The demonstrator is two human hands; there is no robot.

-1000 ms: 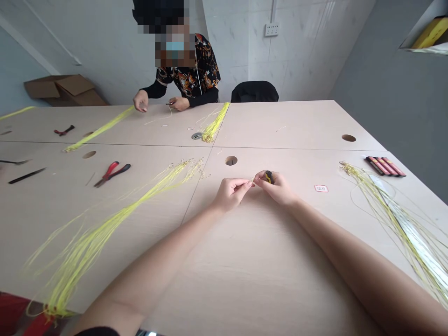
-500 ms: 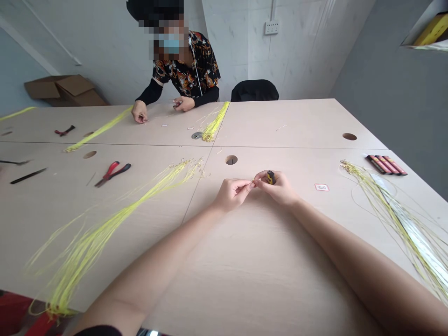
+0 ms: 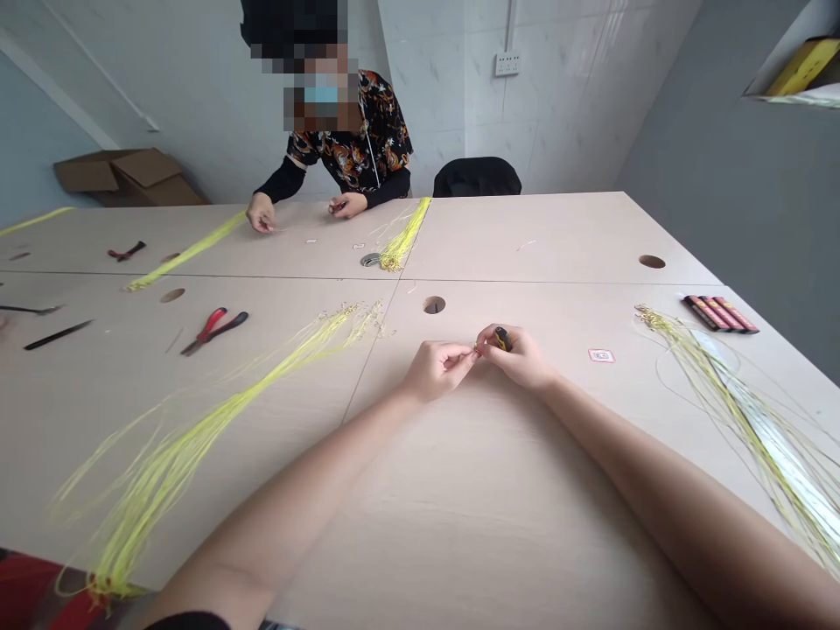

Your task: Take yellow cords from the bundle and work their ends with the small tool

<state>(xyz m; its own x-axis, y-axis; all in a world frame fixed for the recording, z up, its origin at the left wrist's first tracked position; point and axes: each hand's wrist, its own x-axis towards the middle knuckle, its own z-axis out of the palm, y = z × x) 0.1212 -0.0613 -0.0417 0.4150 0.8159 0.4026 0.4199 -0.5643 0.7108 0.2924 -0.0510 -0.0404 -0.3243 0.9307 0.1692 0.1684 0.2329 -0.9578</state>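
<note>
Currently, both hands are closed at the fingertips, meeting at a small yellowish piece (image 3: 476, 349) just above the tabletop (image 3: 459, 499). The left hand (image 3: 435, 369) pinches from one side; the right hand (image 3: 523, 359) pinches from the other and also grips a black-and-yellow tool (image 3: 502, 339). The piece's exact form is too small to tell. For good control, pinch lightly near the contact point, with both wrists low and steady — excess force probably bends or drops so fine a part. Angle the tool clear of the fingertips — the yellow strand bundle (image 3: 253, 385) lies well apart, beside the left forearm (image 3: 328, 464).
</note>
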